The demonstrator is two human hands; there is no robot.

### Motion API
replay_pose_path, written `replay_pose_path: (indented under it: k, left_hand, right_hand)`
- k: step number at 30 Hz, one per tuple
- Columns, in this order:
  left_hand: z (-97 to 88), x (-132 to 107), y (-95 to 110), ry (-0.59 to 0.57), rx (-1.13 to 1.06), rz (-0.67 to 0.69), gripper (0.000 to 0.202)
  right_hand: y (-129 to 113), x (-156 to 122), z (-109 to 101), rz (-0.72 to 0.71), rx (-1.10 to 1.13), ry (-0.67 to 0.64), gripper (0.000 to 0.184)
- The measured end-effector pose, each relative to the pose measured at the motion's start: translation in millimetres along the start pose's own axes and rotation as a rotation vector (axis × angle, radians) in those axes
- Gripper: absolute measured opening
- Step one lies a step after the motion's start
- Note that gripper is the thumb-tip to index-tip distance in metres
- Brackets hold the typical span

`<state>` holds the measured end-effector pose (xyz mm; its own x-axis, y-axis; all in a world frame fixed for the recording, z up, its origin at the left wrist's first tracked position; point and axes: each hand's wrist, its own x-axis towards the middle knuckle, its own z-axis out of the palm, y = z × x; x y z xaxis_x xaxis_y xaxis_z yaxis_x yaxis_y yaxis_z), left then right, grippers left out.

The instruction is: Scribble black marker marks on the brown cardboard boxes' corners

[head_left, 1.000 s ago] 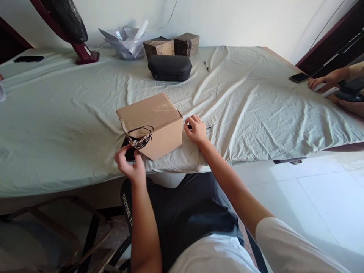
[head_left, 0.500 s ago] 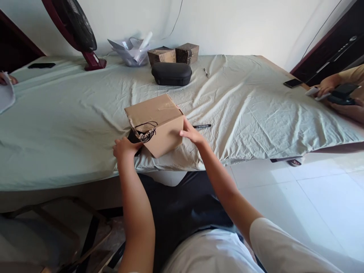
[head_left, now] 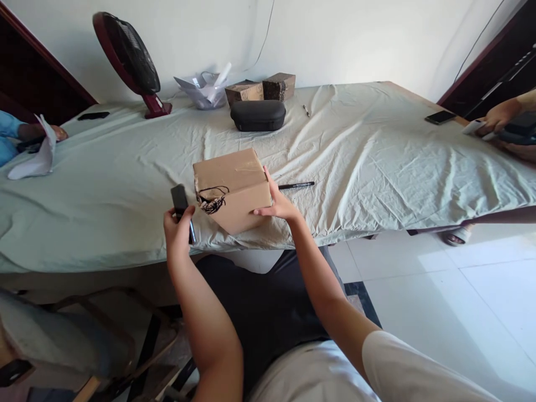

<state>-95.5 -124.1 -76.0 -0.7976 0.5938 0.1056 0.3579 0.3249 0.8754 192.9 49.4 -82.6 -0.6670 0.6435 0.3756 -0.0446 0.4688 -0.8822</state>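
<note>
A brown cardboard box (head_left: 234,178) sits tilted on the cloth near the table's front edge. Dark scribble-like marks or strands (head_left: 213,204) show at its torn left corner. My right hand (head_left: 276,202) grips the box's right end, its thumb on the near face and other fingers partly hidden behind. To the left of the box, my left hand (head_left: 178,226) is closed around a black smartphone (head_left: 180,201), held apart from the box. A black marker pen (head_left: 296,185) lies just right of the box, its left end hidden by my right hand.
Farther back are a black zip case (head_left: 258,116), two small boxes (head_left: 280,85), a plastic basket (head_left: 205,95) with papers, and a fan (head_left: 134,61). Other people's hands are at the far left (head_left: 61,133) and right (head_left: 502,117). Another phone (head_left: 439,117) lies near the right one.
My left hand has come away from the box to the left, with the phone now showing in it. My right hand still grips the box. The view has shifted slightly.
</note>
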Motion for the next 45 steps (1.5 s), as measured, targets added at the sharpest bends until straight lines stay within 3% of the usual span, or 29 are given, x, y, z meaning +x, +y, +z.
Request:
replay_pose_path:
  k: [3, 5, 8, 12, 15, 23, 27, 30, 33, 36, 39, 42, 45]
  left_hand:
    - [-15.2, -44.1, 11.2, 0.095, -0.174, 0.041, 0.063]
    - [-26.6, -72.1, 26.7, 0.223, -0.41, 0.213, 0.068]
    - [-41.1, -104.2, 56.1, 0.207, -0.459, 0.392, 0.068]
    - [-46.5, -126.2, 87.8, 0.134, -0.355, 0.476, 0.058]
    - [-40.9, -131.4, 98.8, 0.132, -0.329, 0.486, 0.057]
    - [-24.9, -132.7, 108.1, 0.122, -0.338, 0.474, 0.064]
    - [-24.3, -124.7, 95.5, 0.111, -0.307, 0.372, 0.063]
    - [-16.7, -93.7, 72.1, 0.108, -0.121, 0.227, 0.064]
    - [3.9, -45.1, 51.3, 0.032, 0.209, 0.084, 0.055]
    - [29.1, -0.9, 43.6, -0.12, 0.523, -0.015, 0.053]
    - [45.9, 21.3, 44.0, -0.123, 0.608, -0.09, 0.069]
    - [56.1, 15.5, 43.7, -0.06, 0.534, -0.022, 0.07]
    - [70.8, -16.6, 42.2, -0.057, 0.13, 0.229, 0.061]
  right_hand:
    - [-4.4, -25.9, 1.2, -0.042, -0.052, 0.114, 0.17]
    - [-5.6, -39.5, 1.9, -0.079, -0.06, 0.162, 0.17]
    - [-6.8, -49.0, 1.7, -0.119, -0.092, 0.176, 0.168]
    - [-8.2, -50.9, -0.5, -0.126, -0.126, 0.193, 0.167]
    - [-8.3, -51.7, -2.3, -0.094, -0.122, 0.198, 0.168]
    - [-14.6, -53.0, -9.0, -0.053, -0.08, 0.235, 0.171]
    - [-20.8, -55.4, -12.0, -0.021, -0.047, 0.246, 0.169]
    - [-21.3, -58.3, -14.7, -0.007, -0.033, 0.253, 0.168]
    - [-20.3, -61.3, -17.6, -0.004, -0.04, 0.253, 0.167]
    - [-20.5, -63.4, -20.3, 0.005, -0.075, 0.289, 0.163]
    - [-21.8, -64.1, -21.7, 0.033, -0.053, 0.371, 0.157]
    - [-23.8, -63.8, -21.5, 0.09, 0.02, 0.455, 0.148]
    - [-26.8, -62.3, -20.3, 0.158, 0.044, 0.42, 0.13]
